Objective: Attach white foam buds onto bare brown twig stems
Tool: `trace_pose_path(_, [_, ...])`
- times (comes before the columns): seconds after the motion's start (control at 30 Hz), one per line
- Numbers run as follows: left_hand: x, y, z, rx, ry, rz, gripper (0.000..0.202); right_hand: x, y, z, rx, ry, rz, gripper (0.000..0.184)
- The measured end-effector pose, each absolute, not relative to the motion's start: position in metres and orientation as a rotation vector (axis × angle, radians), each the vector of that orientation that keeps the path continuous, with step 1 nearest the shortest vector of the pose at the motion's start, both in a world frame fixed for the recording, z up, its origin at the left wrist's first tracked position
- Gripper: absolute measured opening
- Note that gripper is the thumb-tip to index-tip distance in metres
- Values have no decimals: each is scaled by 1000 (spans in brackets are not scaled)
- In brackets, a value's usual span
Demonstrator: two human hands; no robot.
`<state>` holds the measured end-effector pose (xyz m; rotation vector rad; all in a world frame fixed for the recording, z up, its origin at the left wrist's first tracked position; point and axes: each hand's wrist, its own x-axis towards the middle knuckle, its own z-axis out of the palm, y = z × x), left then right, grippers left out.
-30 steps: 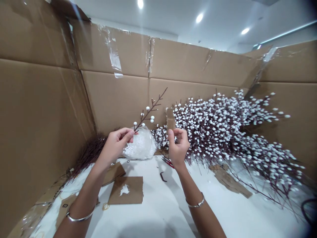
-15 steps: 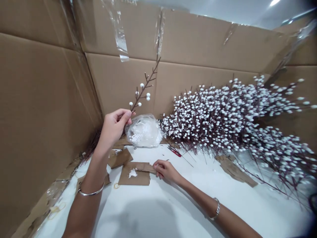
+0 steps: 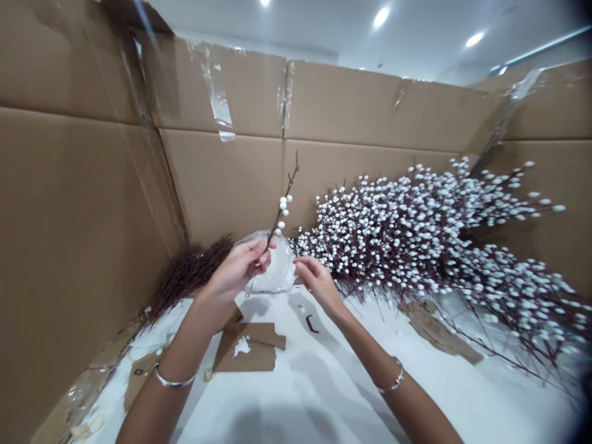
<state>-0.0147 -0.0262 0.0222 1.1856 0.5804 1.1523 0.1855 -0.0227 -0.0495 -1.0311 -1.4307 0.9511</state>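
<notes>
My left hand (image 3: 245, 265) pinches a brown artificial twig (image 3: 279, 216) that points up and to the right, with several white berries along it. Behind that hand sits a clear plastic bag (image 3: 275, 271) with white contents, partly hidden. Beside the bag's right edge is my right hand (image 3: 318, 287), its thumb and forefinger pressed together; whatever is between the fingertips is too small to make out. On the white table (image 3: 296, 394), nearer to me, a cardboard piece (image 3: 245, 357) carries a white paste smear (image 3: 241, 346). A cardboard strip (image 3: 272, 337) lies across it.
A large heap of white-berried branches (image 3: 407, 228) fills the right side. Bare dark twigs (image 3: 198, 268) lie at the left. A small dark curved piece (image 3: 311, 324) and torn cardboard (image 3: 439, 333) rest on the table. Cardboard walls (image 3: 222, 185) stand around.
My right hand has let go of the cardboard strip and moved up to the bag. My left hand has lowered the twig and turned it. The view has tilted up.
</notes>
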Motion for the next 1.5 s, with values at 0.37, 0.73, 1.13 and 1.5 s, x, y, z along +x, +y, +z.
trace_pose_path(0.37, [20, -36, 3, 713, 285, 740, 7, 182, -11, 26, -395, -868, 1231, 19])
trace_pose_path(0.73, [37, -29, -16, 642, 295, 677, 12, 198, -2, 25, -473, -863, 1098, 17])
trace_pose_path(1.13, [-33, 77, -81, 2009, 1723, 966, 25, 207, 3, 23, -614, -1031, 881, 20])
trace_pose_path(1.5, [-48, 112, -134, 2080, 1646, 782, 14, 193, 6, 15, -822, -1226, 597, 17])
